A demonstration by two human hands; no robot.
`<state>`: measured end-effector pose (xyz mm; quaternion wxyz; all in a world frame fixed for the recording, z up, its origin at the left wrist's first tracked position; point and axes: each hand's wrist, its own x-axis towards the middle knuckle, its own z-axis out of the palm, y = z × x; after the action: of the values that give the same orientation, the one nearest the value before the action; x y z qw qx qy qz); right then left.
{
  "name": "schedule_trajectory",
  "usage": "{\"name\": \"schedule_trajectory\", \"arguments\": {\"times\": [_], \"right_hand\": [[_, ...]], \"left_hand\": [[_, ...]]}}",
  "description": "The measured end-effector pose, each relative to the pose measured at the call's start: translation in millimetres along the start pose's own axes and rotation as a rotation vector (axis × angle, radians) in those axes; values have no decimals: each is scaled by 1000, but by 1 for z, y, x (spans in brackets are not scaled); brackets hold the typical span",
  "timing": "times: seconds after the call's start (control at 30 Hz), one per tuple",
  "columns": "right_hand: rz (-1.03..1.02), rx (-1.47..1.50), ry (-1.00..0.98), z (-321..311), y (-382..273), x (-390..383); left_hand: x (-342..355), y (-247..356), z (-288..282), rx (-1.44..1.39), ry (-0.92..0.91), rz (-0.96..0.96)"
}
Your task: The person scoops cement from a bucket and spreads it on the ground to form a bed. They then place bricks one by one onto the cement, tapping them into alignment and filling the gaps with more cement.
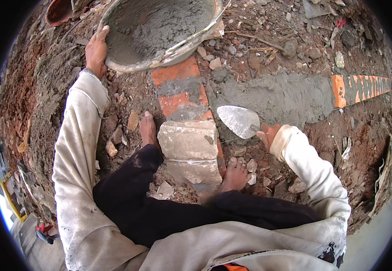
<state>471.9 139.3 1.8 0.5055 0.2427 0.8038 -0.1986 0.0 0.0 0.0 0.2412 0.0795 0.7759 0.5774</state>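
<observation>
My left hand [97, 52] grips the left rim of a wide, shallow pan [160, 31] holding wet grey mortar, at the top. In my right hand [268, 134] is a metal trowel [238, 121], its broad blade over the edge of a band of spread mortar [286, 95]. A short run of mortar-smeared red bricks [178, 70] lies below the pan, with pale blocks [187, 140] nearer me between my bare feet. A taut string [309, 117] crosses at the right beside the mortar.
A row of bricks on edge [359, 90] continues right from the mortar band. A red bowl [59, 13] sits at top left. Rubble and soil [272, 40] surround the work. At the far lower left, beyond a drop, are a yellow metal object [11, 198] and a partly visible person [44, 234].
</observation>
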Motion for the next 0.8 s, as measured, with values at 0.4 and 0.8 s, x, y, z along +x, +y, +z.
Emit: {"name": "schedule_trajectory", "arguments": {"times": [0.4, 0.8], "right_hand": [[-46, 162, 303, 44, 29, 35], [300, 260, 352, 73, 90, -10]], "left_hand": [[-6, -1, 6, -71, -23, 6], [-4, -4, 10, 17, -30, 16]]}}
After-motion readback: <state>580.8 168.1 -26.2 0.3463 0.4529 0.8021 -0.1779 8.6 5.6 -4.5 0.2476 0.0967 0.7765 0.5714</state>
